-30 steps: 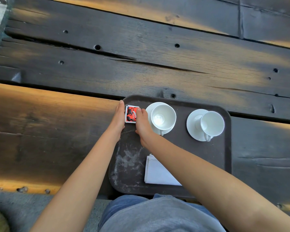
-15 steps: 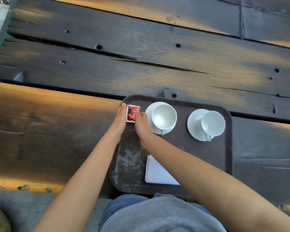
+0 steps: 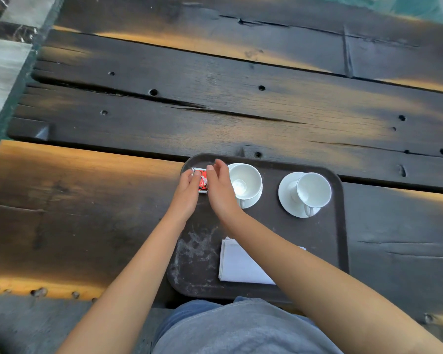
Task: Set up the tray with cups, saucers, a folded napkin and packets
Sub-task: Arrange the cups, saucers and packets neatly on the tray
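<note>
A dark brown tray (image 3: 339, 226) lies on the wooden table. Two white cups on saucers stand along its far side, the left cup (image 3: 246, 181) and the right cup (image 3: 315, 190). A folded white napkin (image 3: 237, 264) lies at the tray's near side, partly under my right forearm. Red and white packets (image 3: 202, 181) sit in the far left corner. My left hand (image 3: 187, 195) holds them from the left, thumb on top. My right hand (image 3: 221, 190) rests its straight fingers along their right edge, between the packets and the left cup.
The dark plank table (image 3: 215, 111) stretches far beyond the tray, with gaps and holes between boards. Its left end (image 3: 16, 118) drops off to the ground. A pale dusty smear (image 3: 197, 249) marks the tray's near left part. My lap is below the near edge.
My left hand has moved from the tray's rim onto the packets. My right hand's fingers have stretched forward past the packets. The camera has tilted up a little.
</note>
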